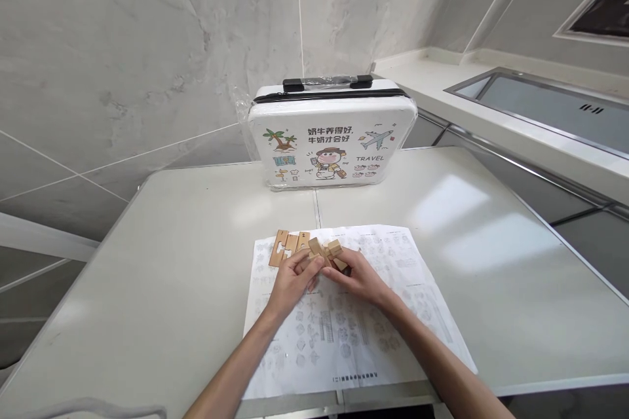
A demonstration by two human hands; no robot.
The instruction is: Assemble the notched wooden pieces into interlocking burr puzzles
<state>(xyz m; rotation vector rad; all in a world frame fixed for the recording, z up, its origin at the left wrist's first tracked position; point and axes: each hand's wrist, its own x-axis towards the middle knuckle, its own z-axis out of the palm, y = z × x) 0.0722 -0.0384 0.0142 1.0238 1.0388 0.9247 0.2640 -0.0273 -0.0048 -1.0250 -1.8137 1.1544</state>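
Both my hands meet over a printed instruction sheet [354, 334] on a white table [171, 262]. My left hand [292, 281] and my right hand [358, 278] pinch a cluster of notched wooden puzzle pieces [324, 252] between their fingertips, just above the paper. Two or three loose notched wooden pieces [287, 245] lie flat at the sheet's top left corner, right beside my left fingers.
A small white suitcase [331, 134] with cartoon travel prints and a black handle stands upright at the table's far edge. A counter with a steel sink [540, 105] runs along the right. Grey marble wall tiles are behind.
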